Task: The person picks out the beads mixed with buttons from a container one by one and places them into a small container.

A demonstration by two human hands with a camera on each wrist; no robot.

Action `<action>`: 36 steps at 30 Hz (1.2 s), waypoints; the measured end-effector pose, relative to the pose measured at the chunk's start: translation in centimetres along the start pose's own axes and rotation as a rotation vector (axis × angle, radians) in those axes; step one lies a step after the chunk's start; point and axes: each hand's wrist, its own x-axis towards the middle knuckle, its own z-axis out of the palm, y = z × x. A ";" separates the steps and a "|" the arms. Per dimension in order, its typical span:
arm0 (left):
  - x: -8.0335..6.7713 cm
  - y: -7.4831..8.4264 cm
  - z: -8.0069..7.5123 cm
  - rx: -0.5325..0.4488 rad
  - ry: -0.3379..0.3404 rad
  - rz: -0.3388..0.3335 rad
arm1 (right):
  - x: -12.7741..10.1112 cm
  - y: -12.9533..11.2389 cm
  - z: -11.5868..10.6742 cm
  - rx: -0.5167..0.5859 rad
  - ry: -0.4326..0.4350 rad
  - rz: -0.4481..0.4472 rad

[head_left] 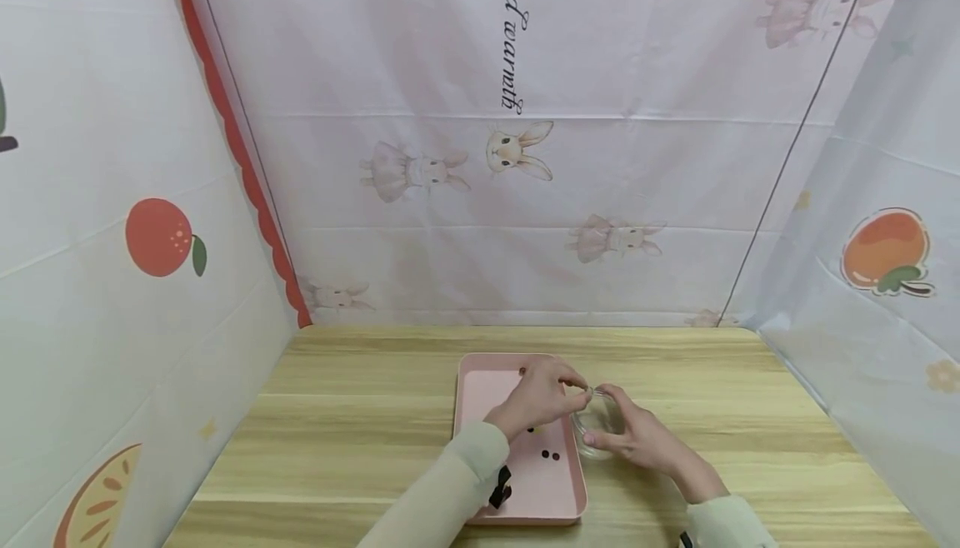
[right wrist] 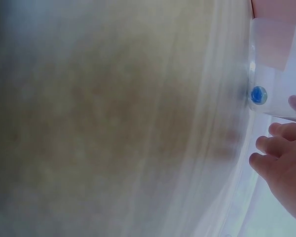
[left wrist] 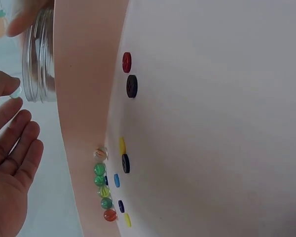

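Between thumb and forefinger, my left hand (head_left: pixel 538 394) pinches a pale greenish marble (left wrist: pixel 17 93) right at the mouth of a clear jar (head_left: pixel 602 416). The other left fingers are spread loosely in the left wrist view. My right hand (head_left: pixel 647 440) grips the jar from its right side, thumb near and fingers on the far side. A blue marble (right wrist: pixel 259 95) lies at the bottom of the jar. The jar stands close against the right side of a pink tray (head_left: pixel 582 481).
Along the tray wall lies a row of several marbles (left wrist: pixel 99 169), green, yellowish and orange. Flat buttons are scattered on the tray floor, among them a red button (left wrist: pixel 127 62), a black button (left wrist: pixel 132 86) and a yellow button (left wrist: pixel 122 145). Underneath is a wooden table (head_left: pixel 360 448).
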 end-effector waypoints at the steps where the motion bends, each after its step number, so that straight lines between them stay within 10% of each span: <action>1: 0.0 0.0 0.0 0.006 -0.008 -0.003 | 0.0 0.0 0.0 0.000 0.000 -0.004; 13: 0.0 0.0 0.0 0.073 -0.054 0.013 | 0.1 -0.3 -0.1 -0.004 0.001 -0.034; 23: 0.3 -2.4 -2.2 0.075 0.271 -0.261 | -0.1 -0.5 -0.2 -0.007 0.017 -0.038; 36: -0.4 -6.0 -3.9 0.265 0.233 -0.396 | -0.4 -0.2 0.2 0.008 0.022 -0.016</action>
